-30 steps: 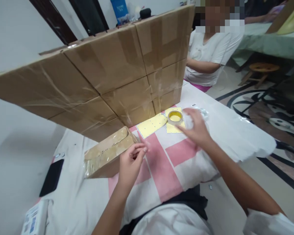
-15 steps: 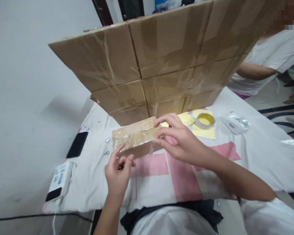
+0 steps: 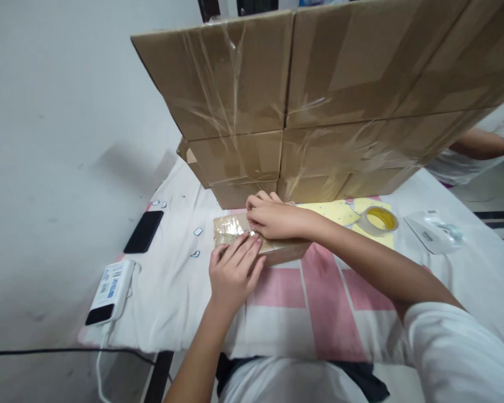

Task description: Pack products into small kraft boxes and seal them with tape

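A small brown cardboard box lies on the patterned cloth in front of me, with shiny clear tape across its top. My left hand rests on the box's near edge and top, fingers stretched out and touching it. Over the top of the box, my right hand has its fingers curled down against the surface. Whatever those fingers may pinch is hidden beneath them. To the right, a roll of clear tape with a yellow core lies flat on a yellow part of the cloth.
Behind the box rises a large stack of taped cardboard boxes. A black phone and a white device with a cable lie at left, near the wall. A white item in clear plastic lies at right. Another person's arm shows beyond.
My right hand has moved left from the box's right end to the middle of its top. My left hand has stretched out its fingers and come down on the box. The view has shifted.
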`<state>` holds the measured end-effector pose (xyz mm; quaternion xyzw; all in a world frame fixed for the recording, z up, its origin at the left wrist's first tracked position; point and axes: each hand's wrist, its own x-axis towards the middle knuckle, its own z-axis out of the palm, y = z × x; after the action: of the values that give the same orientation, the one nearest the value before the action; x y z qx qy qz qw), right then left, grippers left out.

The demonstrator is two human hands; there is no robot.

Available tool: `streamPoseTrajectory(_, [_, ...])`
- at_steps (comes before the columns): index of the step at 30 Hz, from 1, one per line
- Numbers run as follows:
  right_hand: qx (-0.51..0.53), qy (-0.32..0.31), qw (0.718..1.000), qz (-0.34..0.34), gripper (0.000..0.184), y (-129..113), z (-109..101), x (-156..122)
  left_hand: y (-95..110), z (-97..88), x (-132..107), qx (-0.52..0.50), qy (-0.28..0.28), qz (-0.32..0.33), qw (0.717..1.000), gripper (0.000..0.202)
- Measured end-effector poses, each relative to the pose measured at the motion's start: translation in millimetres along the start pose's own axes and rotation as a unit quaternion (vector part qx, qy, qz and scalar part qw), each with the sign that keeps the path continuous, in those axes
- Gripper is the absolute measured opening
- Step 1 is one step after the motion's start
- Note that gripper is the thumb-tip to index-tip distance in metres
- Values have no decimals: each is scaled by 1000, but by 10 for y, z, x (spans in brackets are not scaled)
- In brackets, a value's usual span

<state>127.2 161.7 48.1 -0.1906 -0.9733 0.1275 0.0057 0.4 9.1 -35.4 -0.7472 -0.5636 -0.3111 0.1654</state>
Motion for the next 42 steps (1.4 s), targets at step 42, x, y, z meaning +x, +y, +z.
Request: streamPoseTrajectory(42, [11, 9, 999, 37, 16, 115, 29, -72, 58, 68, -30, 0, 44, -24, 999, 32])
